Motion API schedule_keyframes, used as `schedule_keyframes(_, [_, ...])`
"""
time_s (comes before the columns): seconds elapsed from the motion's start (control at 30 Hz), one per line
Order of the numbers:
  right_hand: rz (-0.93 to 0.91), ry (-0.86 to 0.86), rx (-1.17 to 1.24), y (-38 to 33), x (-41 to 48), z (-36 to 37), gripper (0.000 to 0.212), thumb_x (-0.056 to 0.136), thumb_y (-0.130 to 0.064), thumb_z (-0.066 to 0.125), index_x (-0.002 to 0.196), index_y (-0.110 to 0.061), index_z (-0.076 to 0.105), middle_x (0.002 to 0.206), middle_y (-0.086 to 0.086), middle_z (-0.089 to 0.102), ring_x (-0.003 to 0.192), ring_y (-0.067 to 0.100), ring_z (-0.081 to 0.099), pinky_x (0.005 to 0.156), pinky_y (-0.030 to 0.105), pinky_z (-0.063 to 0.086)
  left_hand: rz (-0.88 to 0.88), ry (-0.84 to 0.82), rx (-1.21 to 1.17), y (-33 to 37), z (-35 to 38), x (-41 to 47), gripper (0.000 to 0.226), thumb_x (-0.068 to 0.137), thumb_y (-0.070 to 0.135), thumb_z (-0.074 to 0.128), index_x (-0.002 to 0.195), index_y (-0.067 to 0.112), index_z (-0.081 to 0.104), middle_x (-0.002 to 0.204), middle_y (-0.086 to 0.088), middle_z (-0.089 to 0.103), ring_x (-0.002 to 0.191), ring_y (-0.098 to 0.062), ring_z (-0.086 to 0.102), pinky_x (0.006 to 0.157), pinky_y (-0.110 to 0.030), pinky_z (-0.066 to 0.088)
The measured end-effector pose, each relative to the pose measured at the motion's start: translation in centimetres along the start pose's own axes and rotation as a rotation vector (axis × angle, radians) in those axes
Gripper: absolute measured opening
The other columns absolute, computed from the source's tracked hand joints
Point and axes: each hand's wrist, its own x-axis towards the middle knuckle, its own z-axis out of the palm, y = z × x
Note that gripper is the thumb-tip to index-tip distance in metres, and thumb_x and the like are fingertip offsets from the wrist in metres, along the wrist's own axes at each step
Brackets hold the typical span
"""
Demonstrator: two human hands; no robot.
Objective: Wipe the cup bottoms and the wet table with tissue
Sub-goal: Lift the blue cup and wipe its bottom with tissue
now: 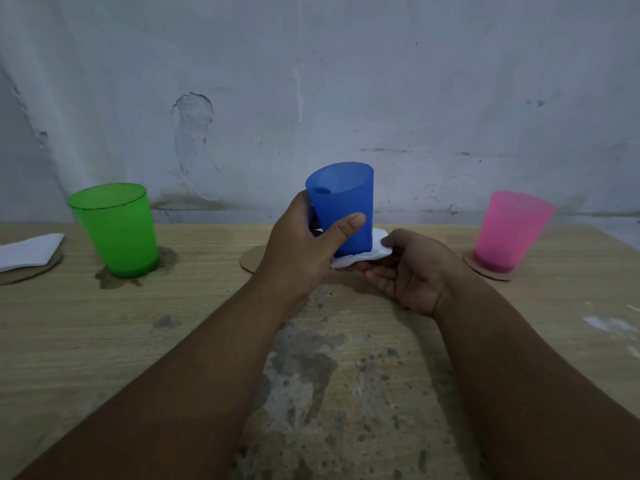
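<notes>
My left hand [304, 244] grips a blue plastic cup [346, 206] and holds it above the wooden table [104, 334], its mouth tilted a little toward me. My right hand [405, 268] holds a white tissue [367, 254] against the cup's bottom, thumb on top of the tissue. A green cup [116, 230] stands at the left in a dark wet patch [107, 277]. A pink cup [509, 230] stands at the right on a round cardboard coaster [485, 270].
A bare cardboard coaster [251, 259] lies behind my left hand. At the far left, folded white tissue [29, 251] rests on another coaster [31, 273]. Dark stained patches [308, 358] mark the tabletop near me. A rough grey wall [311, 98] rises behind the table.
</notes>
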Motion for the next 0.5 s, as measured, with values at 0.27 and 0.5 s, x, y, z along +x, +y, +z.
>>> schedule_keyframes(0.27, [-0.079, 0.122, -0.029, -0.21, 0.24, -0.37, 0.011, 0.094, -0.012, 0.054, 0.102, -0.007, 0.059, 0.084, 0.013, 0.068, 0.065, 0.020, 0.065, 0.051, 0.027, 0.057, -0.011, 0.016, -0.026, -0.14, 0.01, 0.01, 0.053, 0.089, 0.039, 0.074, 0.136, 0.025, 0.055, 0.125, 0.012, 0.068, 0.113, -0.006, 0.065, 0.092, -0.028, 0.056])
schedule_keyframes(0.5, [-0.158, 0.048, 0.065, 0.68, 0.49, 0.17, 0.030, 0.098, -0.011, 0.051, 0.125, 0.001, 0.055, 0.104, 0.018, 0.074, 0.088, 0.029, 0.074, 0.067, 0.037, 0.061, 0.002, 0.018, -0.021, -0.38, 0.31, -0.03, 0.052, 0.089, 0.038, 0.075, 0.135, 0.023, 0.056, 0.125, 0.010, 0.068, 0.113, -0.006, 0.065, 0.094, -0.033, 0.057])
